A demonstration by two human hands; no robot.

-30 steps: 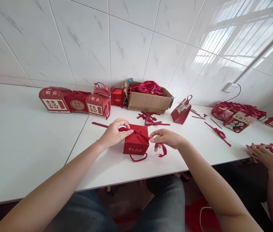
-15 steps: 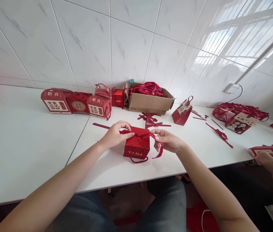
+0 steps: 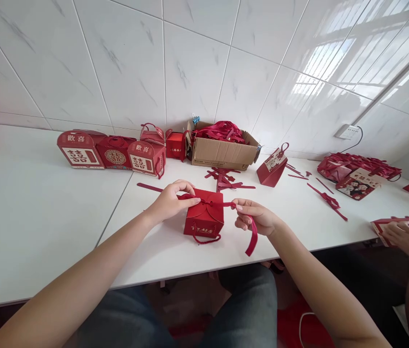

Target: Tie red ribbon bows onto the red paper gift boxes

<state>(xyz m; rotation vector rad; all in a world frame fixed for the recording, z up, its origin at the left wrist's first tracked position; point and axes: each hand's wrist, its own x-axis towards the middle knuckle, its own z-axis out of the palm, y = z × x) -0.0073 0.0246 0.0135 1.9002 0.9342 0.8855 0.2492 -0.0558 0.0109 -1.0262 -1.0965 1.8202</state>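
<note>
Tautly, ribbon [image 3: 252, 239] pinched by left hand [image 3: 170, 202] and right hand [image 3: 257, 216], over gold-lettered red box [image 3: 204, 220], "歡喜" boxes [image 3: 81, 152]

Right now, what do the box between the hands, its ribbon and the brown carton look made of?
Box: likely thin card, smooth with slight sheen; crisp folds, curved flaps.
Ribbon: probably satin-like fabric; soft gloss, limp hanging tail.
Carton: cardboard, matte; plain brown, printed wall.
</note>
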